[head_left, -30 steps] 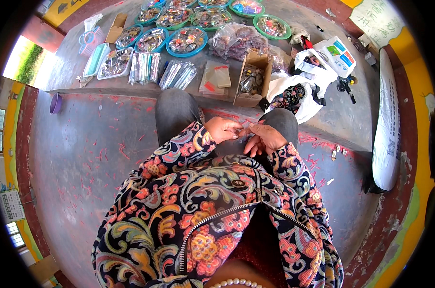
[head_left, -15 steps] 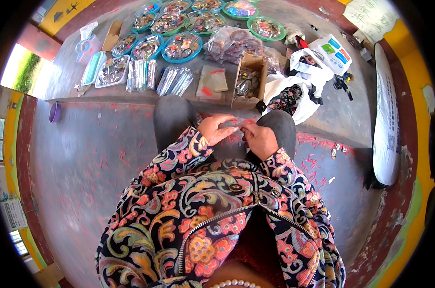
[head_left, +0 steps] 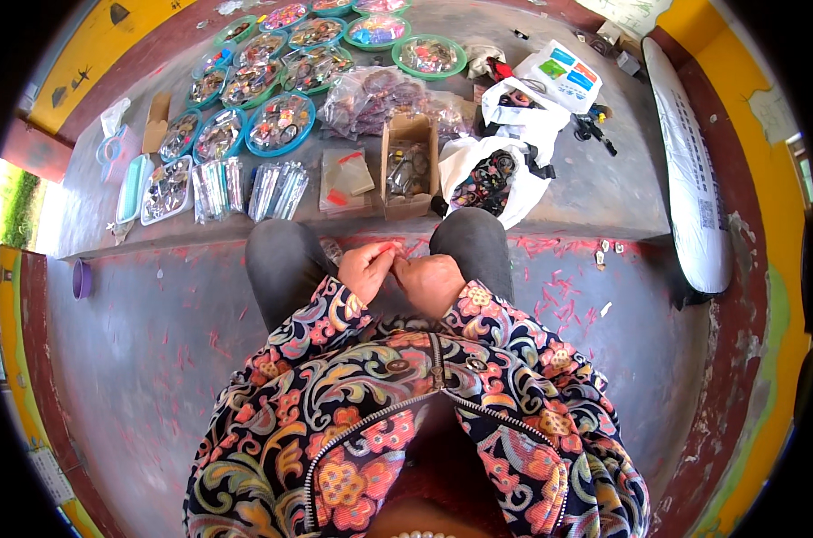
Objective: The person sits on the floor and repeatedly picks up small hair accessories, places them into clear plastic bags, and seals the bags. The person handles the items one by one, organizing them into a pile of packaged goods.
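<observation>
Both hands met between the knees: the left hand pinched a small red piece, its grip clenched on it, held close for fine work; the right hand curled beside it, grip unclear. Bowls of beads sat within reach on the raised floor ahead.

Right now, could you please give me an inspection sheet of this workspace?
Surface: grey concrete step above a red-flecked floor.
Job's things: small red piece pinched at the left hand, right hand touching it.
Clutter: round trays of small items, clear packets, open cardboard box, white bags.
Hands: both together between the knees, closed on the piece.
Cables: nothing seen.
Surroundings: yellow walls, long white sack on the right.
</observation>
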{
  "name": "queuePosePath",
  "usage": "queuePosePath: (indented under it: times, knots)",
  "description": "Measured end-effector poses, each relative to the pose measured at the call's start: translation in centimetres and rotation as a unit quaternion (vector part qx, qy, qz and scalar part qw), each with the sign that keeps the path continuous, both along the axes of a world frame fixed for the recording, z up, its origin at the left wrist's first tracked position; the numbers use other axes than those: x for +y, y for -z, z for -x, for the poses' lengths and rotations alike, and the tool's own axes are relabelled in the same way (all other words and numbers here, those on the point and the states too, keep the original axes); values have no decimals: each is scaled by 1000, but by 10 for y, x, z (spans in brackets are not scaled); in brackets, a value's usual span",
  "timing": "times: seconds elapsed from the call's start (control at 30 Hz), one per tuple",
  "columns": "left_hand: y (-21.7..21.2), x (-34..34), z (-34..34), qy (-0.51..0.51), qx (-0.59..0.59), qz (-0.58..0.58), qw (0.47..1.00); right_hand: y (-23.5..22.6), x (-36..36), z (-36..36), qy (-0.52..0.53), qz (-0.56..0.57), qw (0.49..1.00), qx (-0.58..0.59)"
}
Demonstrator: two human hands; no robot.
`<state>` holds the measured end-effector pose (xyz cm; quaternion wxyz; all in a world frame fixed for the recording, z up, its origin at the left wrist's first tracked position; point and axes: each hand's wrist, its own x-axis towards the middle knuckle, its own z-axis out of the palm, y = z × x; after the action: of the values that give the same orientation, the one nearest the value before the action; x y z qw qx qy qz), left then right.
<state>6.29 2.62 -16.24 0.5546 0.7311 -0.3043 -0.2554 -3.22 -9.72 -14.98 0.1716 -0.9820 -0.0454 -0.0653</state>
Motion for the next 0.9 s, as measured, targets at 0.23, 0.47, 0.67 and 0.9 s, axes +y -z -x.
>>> queuePosePath:
  times: [0.23,0.47,0.67,0.9]
  knots:
    - [22,10,-26,-88,-30,19,996,1,-28,14,42,-138,979,-147]
    - [58,28,-52,-89,-23,-43,995,51,-170,9,344,-209,913,-64]
    - [62,17,-51,-86,-21,-72,993,116,-273,-8,401,-207,890,66]
    - [61,3,-47,-70,-14,-77,994,210,-272,-30,240,-20,941,236]
